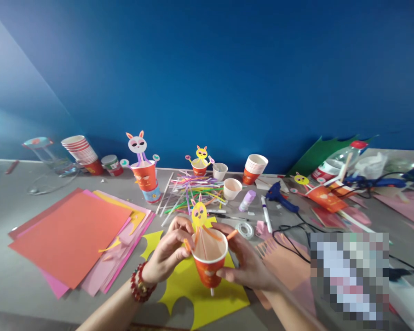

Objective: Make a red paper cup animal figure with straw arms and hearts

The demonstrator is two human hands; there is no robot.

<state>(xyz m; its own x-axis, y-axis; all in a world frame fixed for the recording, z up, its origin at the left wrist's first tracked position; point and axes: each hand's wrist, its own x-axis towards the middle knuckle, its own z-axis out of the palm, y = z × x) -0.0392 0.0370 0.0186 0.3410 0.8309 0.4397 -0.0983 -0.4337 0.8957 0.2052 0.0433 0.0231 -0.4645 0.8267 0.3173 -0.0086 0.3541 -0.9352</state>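
An orange paper cup (209, 271) is held between my two hands, over a sheet of yellow paper (224, 305). A yellow paper rabbit head (199, 214) stands up from inside it, and a white straw tip (212, 292) sticks out below. My left hand (172, 248) is closed at the left rim, its thumb and fingers around an orange straw (187, 245) end. My right hand (244, 259) grips the right side of the cup, thumb on the front, with another orange straw end (232, 234) beside its fingers.
Coloured paper sheets (79, 234) lie at left. Finished rabbit cups (145, 177), stacked cups (81, 149) and loose straws (189, 191) stand or lie behind. A blue glue gun (281, 196), purple glue stick (247, 201), white marker (266, 214) and black cables (291, 241) are at right.
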